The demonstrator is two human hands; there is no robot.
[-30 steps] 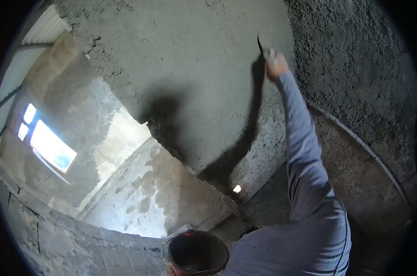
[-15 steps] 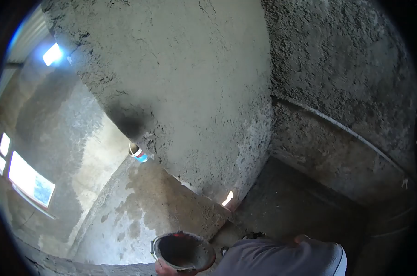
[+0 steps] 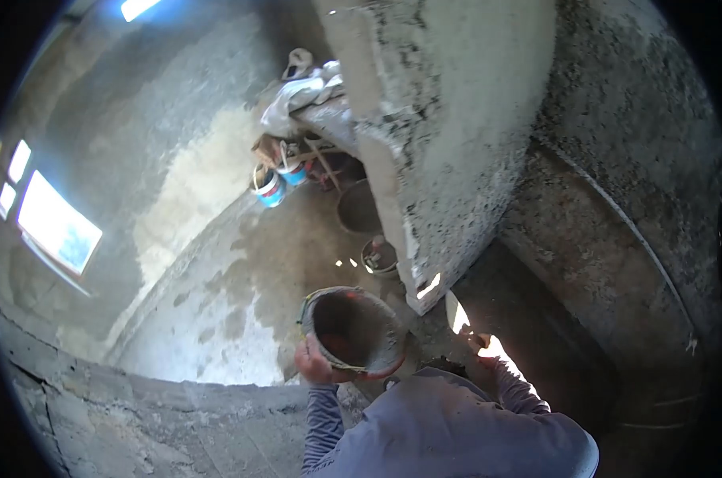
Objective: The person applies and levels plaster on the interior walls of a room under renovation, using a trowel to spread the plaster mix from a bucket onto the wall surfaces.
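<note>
The bowl (image 3: 398, 338) was in front of the body, its side gripped near the rim by the left hand (image 3: 313, 362); a firm, level hold seemed wise. The right hand (image 3: 491, 348) was closed round the handle of the trowel (image 3: 456, 313), its blade best guided clear of the wall corner nearby. The wall (image 3: 472, 119) looked pitted, the floor (image 3: 217, 319) patchy; buckets (image 3: 271, 193) stood farther off, a bright window (image 3: 58, 223) leftward.

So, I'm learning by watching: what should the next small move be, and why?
Probably bring the trowel over to the bucket: the right hand holds it off to the side, while the left hand grips the bucket with its mouth open upward. Its contents are too dark to make out.
</note>
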